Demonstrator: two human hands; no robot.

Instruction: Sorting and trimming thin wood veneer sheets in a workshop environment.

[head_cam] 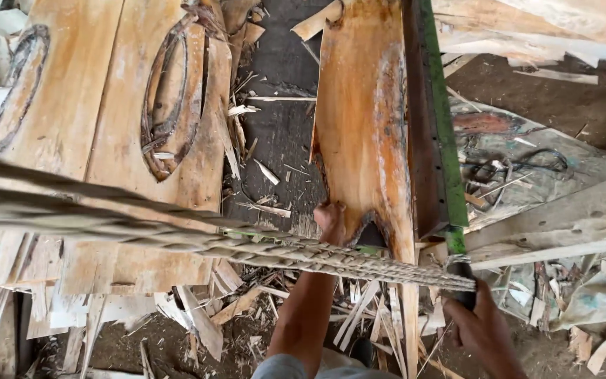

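- Head view: left hand (330, 219) is gripping, fingers closed, the near edge of a thin veneer sheet (359, 126) lying on the dirt floor (282, 140) beside the green-edged blade (435, 133)
- Right hand (484, 330) is wrapping shut round the blade's dark handle (463, 281)
- Sheet is looking light, floppy, brittle w/ ragged edges; prob best held at a solid edge, away from splits
- Twisted rope (177, 235) is crossing in front; veneer stack (106, 105) at left
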